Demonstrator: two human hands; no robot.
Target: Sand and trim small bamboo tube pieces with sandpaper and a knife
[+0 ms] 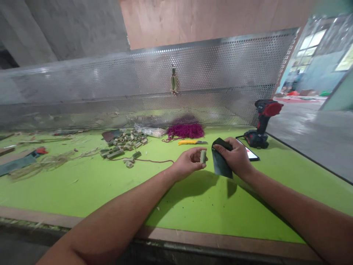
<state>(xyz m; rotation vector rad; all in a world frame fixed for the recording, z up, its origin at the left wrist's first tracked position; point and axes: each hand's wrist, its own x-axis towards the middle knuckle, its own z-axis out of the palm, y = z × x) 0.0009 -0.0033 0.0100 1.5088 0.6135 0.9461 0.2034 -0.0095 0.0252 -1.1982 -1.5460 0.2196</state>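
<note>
My left hand (189, 164) is closed on a short piece of bamboo (203, 156), held upright between thumb and fingers above the green tabletop. Close to its right, my right hand (237, 155) grips a folded dark sheet (223, 165) that looks like sandpaper, its lower flap hanging down. The bamboo and the sheet are apart. Behind my hands lies a yellow utility knife (190, 142). A pile of cut bamboo pieces (131, 140) lies to the left, with a thin dark red cord (149, 161) running from it toward my left wrist.
A red and black cordless drill (263, 123) stands at the right beside a phone or tablet (252, 154). Purple string (186, 130) and a clear plastic packet (150, 131) lie at the back. A bamboo figure (173, 81) hangs on the perforated metal panel (220, 73). Tangled fibre (41, 165) lies left.
</note>
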